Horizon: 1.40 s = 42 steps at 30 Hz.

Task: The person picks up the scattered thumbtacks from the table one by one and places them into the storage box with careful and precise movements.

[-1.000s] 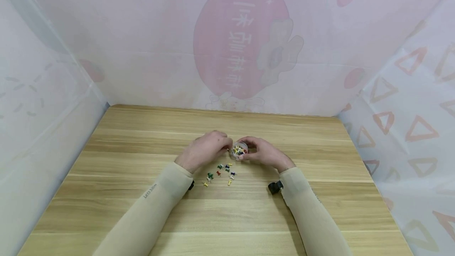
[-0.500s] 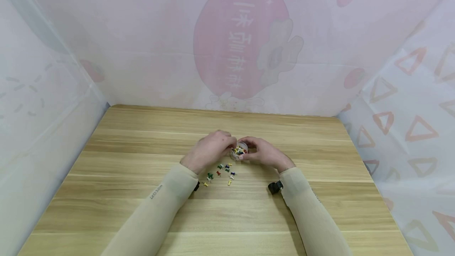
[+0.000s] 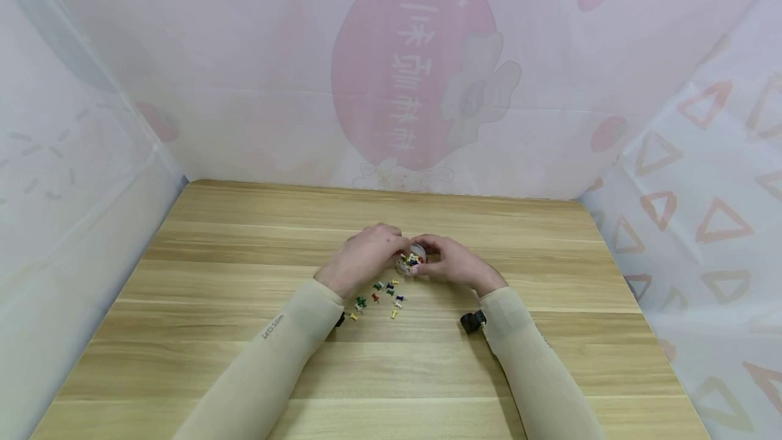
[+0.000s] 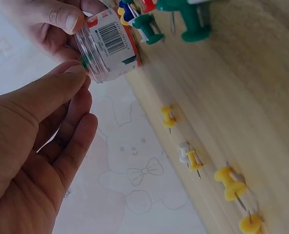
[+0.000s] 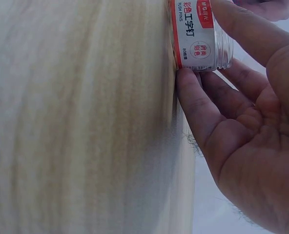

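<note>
My right hand [image 3: 455,265] holds a small clear jar of push pins [image 5: 196,36] upright on the table, thumb and fingers curled round its sides. The jar has a white and red label, with a barcode in the left wrist view; several coloured pins show inside from the head view. At the jar's open mouth, my left hand [image 3: 366,258] pinches a green push pin [image 4: 84,63] between thumb and fingertip, mostly hidden by them. Nearer me, loose push pins lie scattered, among them a red pin [image 3: 375,297] and a yellow pin [image 4: 227,183].
The wood-grain table [image 3: 391,372] meets a pale printed backdrop [image 3: 269,121] at its far edge, with similar sheets at both sides. A black wrist camera [image 3: 472,322] sits below the right wrist, close over the table.
My left hand has moved a little to the right, from beside the jar to over its mouth. The right hand and jar have stayed put.
</note>
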Available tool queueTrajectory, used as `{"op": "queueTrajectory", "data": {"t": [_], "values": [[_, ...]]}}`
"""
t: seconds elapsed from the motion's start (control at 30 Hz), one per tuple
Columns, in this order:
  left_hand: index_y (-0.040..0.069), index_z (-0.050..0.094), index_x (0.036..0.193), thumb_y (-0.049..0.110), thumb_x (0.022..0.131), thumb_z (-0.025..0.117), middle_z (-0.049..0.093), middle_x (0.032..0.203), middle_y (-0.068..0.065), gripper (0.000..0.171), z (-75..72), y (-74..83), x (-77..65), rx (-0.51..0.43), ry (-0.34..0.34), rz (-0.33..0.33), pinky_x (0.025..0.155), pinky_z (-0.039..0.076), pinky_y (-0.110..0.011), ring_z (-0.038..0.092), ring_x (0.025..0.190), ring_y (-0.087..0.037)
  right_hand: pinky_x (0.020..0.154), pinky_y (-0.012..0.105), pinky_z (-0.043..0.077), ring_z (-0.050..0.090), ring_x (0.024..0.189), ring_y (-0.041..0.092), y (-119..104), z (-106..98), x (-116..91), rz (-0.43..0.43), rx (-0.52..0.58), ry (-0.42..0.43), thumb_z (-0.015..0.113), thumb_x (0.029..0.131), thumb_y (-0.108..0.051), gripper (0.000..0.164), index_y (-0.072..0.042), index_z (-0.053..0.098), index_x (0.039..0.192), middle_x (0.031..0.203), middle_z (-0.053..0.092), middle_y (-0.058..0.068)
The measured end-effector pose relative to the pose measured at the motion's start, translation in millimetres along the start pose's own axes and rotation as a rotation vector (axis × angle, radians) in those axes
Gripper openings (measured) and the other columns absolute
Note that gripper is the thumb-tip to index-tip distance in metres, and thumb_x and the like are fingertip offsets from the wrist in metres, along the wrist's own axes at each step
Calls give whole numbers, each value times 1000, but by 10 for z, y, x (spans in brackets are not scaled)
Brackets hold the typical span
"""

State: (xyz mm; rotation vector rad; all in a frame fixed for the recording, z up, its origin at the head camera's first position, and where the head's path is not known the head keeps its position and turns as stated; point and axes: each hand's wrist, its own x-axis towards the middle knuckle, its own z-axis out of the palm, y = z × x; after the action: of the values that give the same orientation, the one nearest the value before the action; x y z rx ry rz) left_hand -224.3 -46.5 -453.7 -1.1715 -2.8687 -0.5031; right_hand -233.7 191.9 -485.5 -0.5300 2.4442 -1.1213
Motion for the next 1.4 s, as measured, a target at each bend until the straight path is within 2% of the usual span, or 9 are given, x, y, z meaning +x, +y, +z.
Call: {"op": "queueTrajectory", "data": {"t": [0.23,0.53,0.9,1.2,1.4], "values": [[19,77,110,11,94,75,70,101,6,18,-92,-154,-33,-43,21,-8,80,53,-26,61,90,-9,111,43,42,57,126,19,3,1,12,-18,20,-9,84,86,-36,62,-25,61,143,135,65,-1],[14,77,111,9,95,74,71,102,2,17,-195,-369,-81,58,-17,-19,81,56,-26,65,91,-12,111,42,43,58,125,17,-1,-2,11,-13,18,-13,84,86,-34,67,-20,58,146,134,65,0],[13,77,106,13,94,76,72,99,-1,13,-92,-420,-95,150,-124,21,80,57,-30,65,88,-16,110,42,43,58,123,16,12,3,14,-6,27,-9,86,84,-35,65,-24,60,143,132,65,-3],[12,73,94,14,93,77,65,87,1,4,-2,-435,-74,159,-122,-14,72,53,-30,59,78,-14,110,43,43,58,123,16,5,4,15,-7,29,-12,85,85,-34,65,-22,60,144,132,65,-2],[15,69,85,13,95,74,62,82,3,11,23,-423,-80,180,-117,-2,68,52,-29,57,75,-13,109,41,43,58,123,15,5,5,19,-9,18,-12,85,85,-36,65,-23,60,144,132,65,-4]]}}
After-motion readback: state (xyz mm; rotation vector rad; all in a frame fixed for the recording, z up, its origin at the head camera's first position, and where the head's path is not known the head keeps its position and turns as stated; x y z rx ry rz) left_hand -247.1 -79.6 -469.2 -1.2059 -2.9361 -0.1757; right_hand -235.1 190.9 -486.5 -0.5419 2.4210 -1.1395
